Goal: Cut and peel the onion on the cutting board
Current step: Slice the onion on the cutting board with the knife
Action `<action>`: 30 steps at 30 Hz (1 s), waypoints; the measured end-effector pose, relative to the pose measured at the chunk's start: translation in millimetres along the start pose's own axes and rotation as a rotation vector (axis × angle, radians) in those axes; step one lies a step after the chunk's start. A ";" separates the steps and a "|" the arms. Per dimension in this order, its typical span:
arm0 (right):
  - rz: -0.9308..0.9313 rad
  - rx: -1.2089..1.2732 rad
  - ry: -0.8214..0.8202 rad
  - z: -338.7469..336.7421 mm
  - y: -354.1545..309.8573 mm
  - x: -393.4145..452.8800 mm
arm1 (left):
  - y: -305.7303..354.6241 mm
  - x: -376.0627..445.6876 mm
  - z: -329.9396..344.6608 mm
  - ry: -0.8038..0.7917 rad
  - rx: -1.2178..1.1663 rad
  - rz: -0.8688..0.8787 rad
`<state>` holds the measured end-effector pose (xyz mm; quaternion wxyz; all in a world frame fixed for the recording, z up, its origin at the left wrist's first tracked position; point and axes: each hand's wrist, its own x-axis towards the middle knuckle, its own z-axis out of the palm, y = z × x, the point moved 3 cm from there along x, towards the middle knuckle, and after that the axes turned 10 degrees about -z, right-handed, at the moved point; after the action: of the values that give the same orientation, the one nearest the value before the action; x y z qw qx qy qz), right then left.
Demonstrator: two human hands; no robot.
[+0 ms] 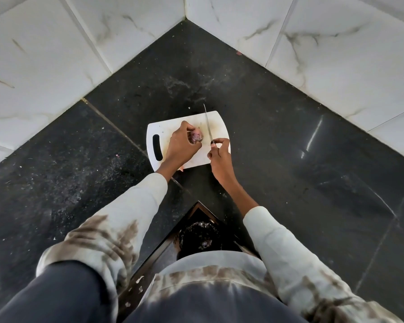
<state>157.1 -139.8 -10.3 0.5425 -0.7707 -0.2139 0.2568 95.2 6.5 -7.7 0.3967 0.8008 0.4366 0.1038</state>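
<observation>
In the head view, the onion (196, 137) sits a little above the centre of the frame, on the white cutting board (173, 127), which lies on the dark stone table (289, 136) in the corner between the tiled walls. The left hand (181, 144) has its fingers curled around the onion and holds it down on the board. The right hand (219, 153) is closed around the handle of a knife (208, 123); the thin blade points toward the upper part of the frame and stands just to the right of the onion, very near it. Whether the blade touches the onion cannot be told.

The onion looks small and light, firm inside but round, so it will probably roll if it is not pinned. Its dry outer skin is likely thin, brittle and a bit slippery, and a cut face would be wet. The best place to hold it seems to be the side away from the blade, with the fingertips tucked back.

It shows purple-red colour with a paler, pinkish part at the top. Most of it is hidden by the fingers, so whether it is already cut cannot be said.
</observation>
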 end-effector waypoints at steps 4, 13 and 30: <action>-0.053 -0.029 -0.022 2.9 -5.2 -4.2 | 1.4 0.8 -0.9 -0.007 -0.019 -0.003; -0.153 -0.135 -0.027 -0.6 -8.0 -5.7 | -0.2 4.2 -1.6 -0.028 -0.025 0.011; -0.216 -0.254 -0.091 -4.5 -15.8 -6.8 | 5.7 9.5 3.1 0.052 0.000 0.020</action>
<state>153.8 -142.1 7.0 0.4549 -0.7932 -0.3504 0.2026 106.0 10.5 -7.3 0.3841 0.8021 0.4387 0.1289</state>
